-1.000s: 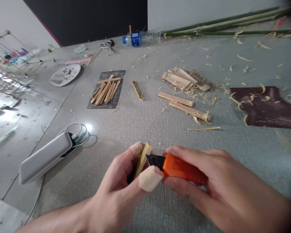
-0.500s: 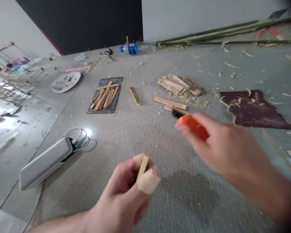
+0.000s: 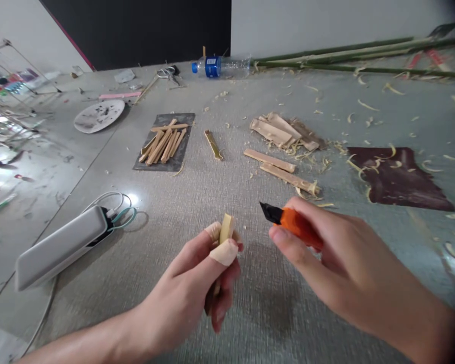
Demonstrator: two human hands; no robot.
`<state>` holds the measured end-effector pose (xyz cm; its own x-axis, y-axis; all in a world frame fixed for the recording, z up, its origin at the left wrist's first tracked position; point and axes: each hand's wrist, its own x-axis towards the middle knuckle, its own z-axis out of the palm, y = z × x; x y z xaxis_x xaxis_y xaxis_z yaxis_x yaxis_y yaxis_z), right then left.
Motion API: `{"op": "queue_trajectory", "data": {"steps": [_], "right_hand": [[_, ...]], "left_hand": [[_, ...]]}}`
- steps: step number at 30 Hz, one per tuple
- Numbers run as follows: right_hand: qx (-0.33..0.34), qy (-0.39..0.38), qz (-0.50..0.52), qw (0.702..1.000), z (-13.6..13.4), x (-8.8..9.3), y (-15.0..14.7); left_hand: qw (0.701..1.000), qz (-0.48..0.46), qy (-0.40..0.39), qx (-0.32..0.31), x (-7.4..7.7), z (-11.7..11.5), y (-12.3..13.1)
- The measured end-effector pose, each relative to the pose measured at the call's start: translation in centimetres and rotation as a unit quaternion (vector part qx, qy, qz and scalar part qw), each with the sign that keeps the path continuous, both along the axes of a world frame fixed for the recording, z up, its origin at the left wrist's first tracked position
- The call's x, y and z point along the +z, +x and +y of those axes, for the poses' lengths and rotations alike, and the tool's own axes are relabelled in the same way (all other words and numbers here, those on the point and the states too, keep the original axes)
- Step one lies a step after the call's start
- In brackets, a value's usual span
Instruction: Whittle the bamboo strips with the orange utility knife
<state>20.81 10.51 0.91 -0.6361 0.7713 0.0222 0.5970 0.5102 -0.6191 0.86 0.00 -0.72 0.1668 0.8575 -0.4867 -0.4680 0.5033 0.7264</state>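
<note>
My left hand (image 3: 200, 283), with tape wrapped round its thumb and a finger, grips a short bamboo strip (image 3: 226, 227) that points up out of the fist. To the right, my right hand (image 3: 337, 258) is closed round an orange utility knife (image 3: 301, 227). The knife's black blade end points left toward the strip, a gap apart from it. Beyond the hands lie two flat bamboo pieces (image 3: 282, 177) side by side. A single narrow bamboo piece (image 3: 213, 145) rests left of them.
Several sticks lie on a dark sandpaper sheet (image 3: 136, 164). Behind are a pile of bamboo slats (image 3: 275, 130), a bottle (image 3: 212, 66) and green bamboo poles (image 3: 326, 63). A power bank (image 3: 64, 247) is at left, maroon sandpaper (image 3: 405, 182) at right, with shavings scattered about.
My left hand has risen slightly and turned the bamboo strip more upright. My right hand has drawn the knife down and back, uncovering the flat bamboo pieces. The view has shifted slightly.
</note>
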Motion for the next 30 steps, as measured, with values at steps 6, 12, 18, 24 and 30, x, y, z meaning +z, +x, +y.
{"op": "queue_trajectory", "data": {"steps": [6,12,18,24,30], "right_hand": [[0.033,0.021,0.012,0.999,-0.8,0.1,-0.2],[0.071,0.084,-0.009,0.994,-1.0,-0.5,-0.6],[0.097,0.127,-0.009,0.987,-0.9,-1.2,-0.6],[0.093,0.18,-0.028,0.979,-1.1,-1.5,-0.6],[0.051,0.295,-0.047,0.953,-2.0,-2.5,-1.3]], "left_hand": [[0.999,0.028,0.005,-0.025,0.5,0.2,0.3],[0.999,0.019,0.026,-0.033,0.3,0.1,0.1],[0.997,0.054,0.034,-0.047,0.2,-0.2,0.1],[0.991,0.113,0.057,-0.039,0.3,0.0,0.5],[0.977,0.198,0.077,-0.035,0.0,0.2,0.6]]}}
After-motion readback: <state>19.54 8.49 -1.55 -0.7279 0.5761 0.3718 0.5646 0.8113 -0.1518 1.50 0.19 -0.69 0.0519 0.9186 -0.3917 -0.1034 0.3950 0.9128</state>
